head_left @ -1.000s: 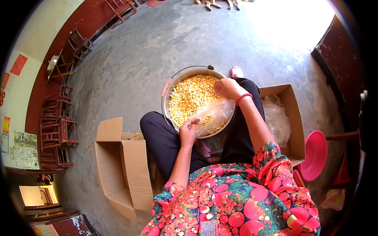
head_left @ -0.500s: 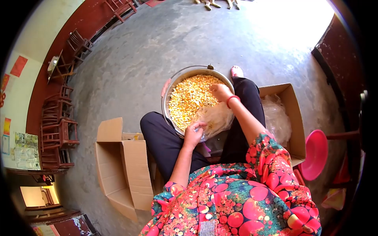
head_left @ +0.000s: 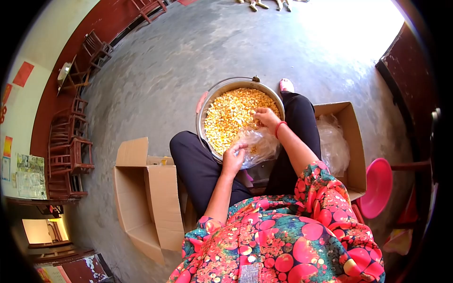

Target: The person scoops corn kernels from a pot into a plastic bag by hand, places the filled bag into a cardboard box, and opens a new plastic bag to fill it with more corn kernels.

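Observation:
A metal bucket of yellow corn kernels stands between my knees, its wire handle tipped to the far side. My left hand is closed on the near edge of a clear plastic bag, which lies over the bucket's near rim. A few kernels show inside the bag. Over the right part of the corn, beside the bag, my right hand has its fingers pinched together. What those fingertips hold, if anything, is too small to make out. A red band circles the right wrist.
To my left sits an open cardboard box. Another cardboard box, holding crumpled clear plastic, is by my right leg. A pink basin leans beyond it. Wooden chairs line the left wall; an animal's legs show at the top.
My right hand has drawn slightly down over the corn, closer to the bag. My left hand stays on the bag, whose upper part has bunched up. The view has shifted slightly.

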Available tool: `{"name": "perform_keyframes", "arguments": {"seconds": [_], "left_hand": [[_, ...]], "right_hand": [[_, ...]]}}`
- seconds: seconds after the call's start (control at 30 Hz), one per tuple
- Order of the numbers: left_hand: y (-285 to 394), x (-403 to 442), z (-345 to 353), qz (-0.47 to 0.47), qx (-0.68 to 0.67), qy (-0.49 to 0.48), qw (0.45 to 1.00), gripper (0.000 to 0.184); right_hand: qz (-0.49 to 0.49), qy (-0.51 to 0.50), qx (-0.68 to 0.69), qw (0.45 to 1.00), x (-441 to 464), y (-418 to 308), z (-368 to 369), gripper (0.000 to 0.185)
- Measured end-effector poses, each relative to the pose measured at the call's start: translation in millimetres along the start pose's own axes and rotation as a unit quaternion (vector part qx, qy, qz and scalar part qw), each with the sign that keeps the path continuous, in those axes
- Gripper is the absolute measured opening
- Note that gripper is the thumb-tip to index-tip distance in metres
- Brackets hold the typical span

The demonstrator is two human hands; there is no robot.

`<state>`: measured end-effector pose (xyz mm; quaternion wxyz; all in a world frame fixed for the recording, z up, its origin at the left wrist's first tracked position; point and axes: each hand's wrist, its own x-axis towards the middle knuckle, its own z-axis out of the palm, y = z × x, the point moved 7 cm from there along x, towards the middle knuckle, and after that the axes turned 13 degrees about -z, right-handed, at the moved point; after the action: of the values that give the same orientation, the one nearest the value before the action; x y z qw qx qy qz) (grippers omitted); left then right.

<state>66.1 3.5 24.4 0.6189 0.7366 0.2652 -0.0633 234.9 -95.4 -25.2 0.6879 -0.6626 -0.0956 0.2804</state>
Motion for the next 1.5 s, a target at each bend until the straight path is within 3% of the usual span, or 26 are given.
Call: {"name": "perform_keyframes", "arguments": {"seconds": [0.03,0.07,0.17,0.37,0.4,0.5,0.57,0.63,0.67,0.77,0.9,0.93,1.03,1.13,1.17,1.23,1.33,1.5], "left_hand": [[-1.6,0.5,-1.6,-0.012,-0.031,0.004,0.999,0.019],[-1.6,0.7,-1.7,-0.011,-0.031,0.004,0.999,0.019],[-1.1,1.7,-9.4,-0.002,-0.063,0.049,0.997,0.021],[9.8,-2.8,-17.3,-0.016,-0.093,0.105,0.99,0.022],[11.7,-0.2,-20.5,0.032,-0.06,0.127,0.99,0.023],[-2.2,5.6,-23.2,0.036,-0.083,0.13,0.987,0.024],[-5.5,7.9,-22.6,0.035,-0.1,0.125,0.987,0.024],[-5.7,8.4,-23.2,0.035,-0.118,0.12,0.985,0.024],[-6.3,8.3,-24.0,0.029,-0.097,0.124,0.987,0.024],[-4.6,8.1,-26.0,0.038,-0.086,0.132,0.987,0.024],[-11.6,11.0,-24.3,0.008,-0.082,0.118,0.99,0.024],[-2.8,9.3,-25.0,0.074,-0.054,0.144,0.985,0.024],[-7.9,9.6,-21.8,0.019,-0.094,0.107,0.99,0.022],[-2.8,4.3,-18.5,0.007,-0.123,0.083,0.989,0.021],[-5.6,5.8,-19.5,0.011,-0.122,0.086,0.989,0.021],[-7.7,7.2,-18.6,0.007,-0.136,0.071,0.988,0.023],[-3.0,5.7,-16.5,-0.004,-0.122,0.069,0.99,0.022],[-6.4,7.0,-15.9,-0.011,-0.133,0.059,0.989,0.023]], "right_hand": [[0.018,0.023,0.105,0.994,-6.8,-14.6,2.8,0.02],[0.006,-0.019,0.17,0.985,-4.3,-21.3,4.9,0.022],[-0.031,-0.029,0.244,0.969,-14.9,-59.4,7.3,0.019],[-0.002,-0.161,0.24,0.957,-49.4,-84.0,41.2,0.015],[-0.009,-0.195,0.226,0.954,-55.4,-82.4,49.1,0.014],[-0.039,-0.282,0.124,0.951,-75.0,-80.3,70.1,0.015],[-0.103,-0.305,-0.139,0.936,-70.7,-63.3,72.6,0.021],[-0.196,-0.317,-0.321,0.871,-74.9,-68.6,75.6,0.02],[-0.263,-0.297,-0.349,0.849,-78.8,-72.8,74.9,0.018],[-0.296,-0.274,-0.351,0.845,-82.2,-94.4,75.1,0.018],[-0.303,-0.089,-0.313,0.896,-57.1,-113.7,52.2,0.015],[-0.314,-0.055,-0.32,0.892,-47.9,-114.5,43.9,0.014],[-0.312,0.028,-0.356,0.88,-19.8,-92.4,19.3,0.013],[-0.153,0.04,-0.551,0.819,-4.6,-48.2,-6.1,0.017],[-0.039,0.187,-0.327,0.926,-0.8,-15.9,-29.5,0.021],[-0.083,-0.02,-0.6,0.795,-6.5,-14.8,-2.2,0.023],[-0.095,-0.047,-0.56,0.821,-16.8,-10.5,12.6,0.033],[-0.103,-0.083,-0.58,0.804,-2.5,5.5,17.2,0.02]]}}
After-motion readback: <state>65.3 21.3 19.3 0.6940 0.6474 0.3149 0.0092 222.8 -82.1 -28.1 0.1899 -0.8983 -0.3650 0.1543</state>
